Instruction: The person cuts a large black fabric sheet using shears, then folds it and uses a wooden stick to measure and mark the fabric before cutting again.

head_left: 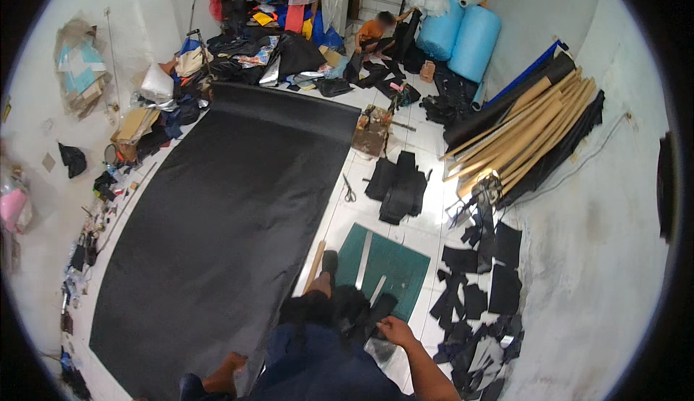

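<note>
The wide black sheet (pixel 231 206) lies on the floor (pixel 332 229), filling the left and centre of the frame, its rolled end (pixel 282 113) at the upper centre. The left hand (pixel 225 373) is over the sheet's near end at the lower edge of the frame; whether its grip is spread or pinching the material, I cannot tell. The right hand (pixel 394 331), lower centre-right, is curled near the green mat (pixel 408 267); what its grip holds, if anything, is also unclear. To handle the sheet well, smooth it outward with a flat palm rather than tugging one corner, since a broad sheet likely skews or creases easily. Keep the foot (pixel 320 285) off its right edge, and leave the scissors (pixel 350 190), at frame centre, clear of the material.
</note>
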Motion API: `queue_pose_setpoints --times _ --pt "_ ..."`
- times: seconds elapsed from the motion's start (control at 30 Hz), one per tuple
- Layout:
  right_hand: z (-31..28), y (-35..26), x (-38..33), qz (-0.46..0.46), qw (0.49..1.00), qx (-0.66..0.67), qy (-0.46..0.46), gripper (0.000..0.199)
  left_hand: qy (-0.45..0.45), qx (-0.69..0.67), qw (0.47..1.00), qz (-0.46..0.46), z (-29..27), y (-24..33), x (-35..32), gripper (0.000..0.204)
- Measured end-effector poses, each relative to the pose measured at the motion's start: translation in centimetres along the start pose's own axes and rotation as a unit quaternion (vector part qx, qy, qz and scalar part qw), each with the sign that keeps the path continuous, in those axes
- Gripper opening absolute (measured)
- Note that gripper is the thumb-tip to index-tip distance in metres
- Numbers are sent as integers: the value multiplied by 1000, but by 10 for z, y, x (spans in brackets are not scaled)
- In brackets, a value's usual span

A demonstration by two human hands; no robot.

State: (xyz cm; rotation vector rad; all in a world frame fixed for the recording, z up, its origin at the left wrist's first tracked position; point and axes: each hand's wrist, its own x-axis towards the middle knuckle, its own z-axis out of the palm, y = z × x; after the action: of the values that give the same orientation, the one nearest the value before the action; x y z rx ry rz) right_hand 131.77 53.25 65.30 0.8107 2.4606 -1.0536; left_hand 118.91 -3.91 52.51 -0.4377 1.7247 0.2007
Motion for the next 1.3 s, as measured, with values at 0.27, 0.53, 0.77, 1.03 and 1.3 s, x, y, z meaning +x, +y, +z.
queue_pose_setpoints --times 0.27,0.53,0.77,1.03,1.3 --pt "-95 -109 271 -88 980 -70 -162 48 203 -59 933 291 -131 322 -17 57" --pt "-196 -217 388 -292 900 -273 -176 41 167 -417 804 390 -271 546 -214 42" --pt "-235 -224 535 -409 815 -333 -241 44 299 -292 847 329 -224 594 -152 41" --pt "-271 -310 601 -285 661 -409 -561 40 95 -210 931 283 -153 638 -184 32" --pt "-159 -265 721 -18 380 -302 -874 52 69 -565 789 229 -127 654 -29 32"
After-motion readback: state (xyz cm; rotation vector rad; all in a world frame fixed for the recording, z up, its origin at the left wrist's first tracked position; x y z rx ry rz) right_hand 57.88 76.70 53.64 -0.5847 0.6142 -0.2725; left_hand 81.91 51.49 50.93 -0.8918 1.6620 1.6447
